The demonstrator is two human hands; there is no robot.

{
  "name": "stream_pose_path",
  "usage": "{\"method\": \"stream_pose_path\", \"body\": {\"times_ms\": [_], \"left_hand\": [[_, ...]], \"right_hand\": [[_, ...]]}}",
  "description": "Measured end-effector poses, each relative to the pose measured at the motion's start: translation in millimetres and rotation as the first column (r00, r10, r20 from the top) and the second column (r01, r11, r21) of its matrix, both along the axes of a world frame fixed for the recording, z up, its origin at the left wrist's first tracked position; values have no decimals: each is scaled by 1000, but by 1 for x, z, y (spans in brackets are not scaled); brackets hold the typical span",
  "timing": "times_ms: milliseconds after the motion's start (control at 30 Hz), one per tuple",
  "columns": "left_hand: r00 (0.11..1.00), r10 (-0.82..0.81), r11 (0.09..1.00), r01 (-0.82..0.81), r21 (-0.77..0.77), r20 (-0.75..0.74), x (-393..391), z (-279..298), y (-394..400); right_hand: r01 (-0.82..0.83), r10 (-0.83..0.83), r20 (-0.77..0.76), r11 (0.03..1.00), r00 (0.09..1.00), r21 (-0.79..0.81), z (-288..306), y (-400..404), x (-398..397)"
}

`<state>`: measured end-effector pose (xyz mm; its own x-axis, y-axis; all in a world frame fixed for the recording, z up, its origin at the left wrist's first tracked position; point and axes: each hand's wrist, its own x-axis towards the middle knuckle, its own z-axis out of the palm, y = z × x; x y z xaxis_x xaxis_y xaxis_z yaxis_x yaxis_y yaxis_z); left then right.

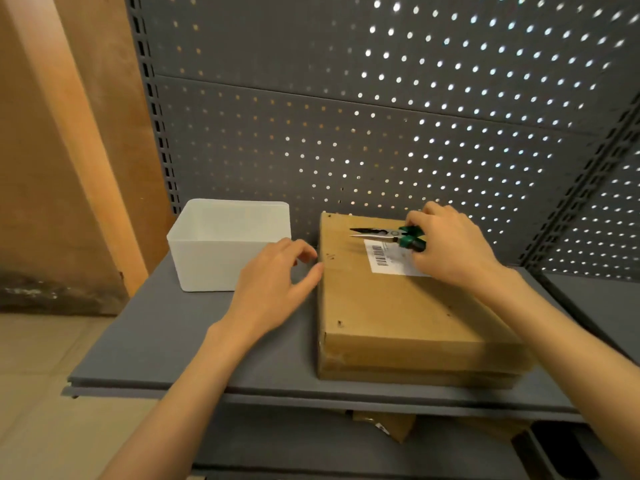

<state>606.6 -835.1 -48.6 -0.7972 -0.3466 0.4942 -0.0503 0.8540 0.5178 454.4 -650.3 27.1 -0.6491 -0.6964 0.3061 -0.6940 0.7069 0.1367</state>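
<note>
Gripping the pliers (381, 234) by their green handles atop the box (398, 323), toward its one o'clock corner, the right hand (450, 244) holds what looks a stiff, light tool best taken by those grips, while the left hand (270, 275), fingers loose and empty, sits at the nine o'clock edge.

LIGHT: dim, warm indoor level | SOURCE: backlight through holes of the pegboard panel (398, 109), strongest at upper right | SHADOWS: soft, faint under the left hand (273, 282) on the grey shelf (166, 341) | GLARE: holes blown out white | DISTORTION: wide-angle bowing of the slotted upright (152, 98) | FOCUS: pliers (388, 235) resolved; lower corners soft.
</note>
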Motion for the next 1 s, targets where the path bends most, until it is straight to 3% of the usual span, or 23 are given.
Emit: {"method": "stream_pose_path", "body": {"times_ms": [100, 267, 567, 1000], "left_hand": [[1000, 7, 990, -5, 138, -17, -12, -2, 5], [1000, 3, 980, 1, 198, -21, -17, -10, 9], [998, -45, 995, 48, 83, -44, -16, -12, 9], [935, -81, 966, 160, 205, -346, -26, -26, 7]], "right_hand": [[-27, 27, -11, 1000, 1000, 9, -7, 7, -1], [-69, 69, -11, 997, 998, 39, -13, 9, -1], [-119, 122, -33, 989, 992, 92, -16, 7, 4], [-137, 144, -48, 984, 988, 117, -16, -10, 8]]}}
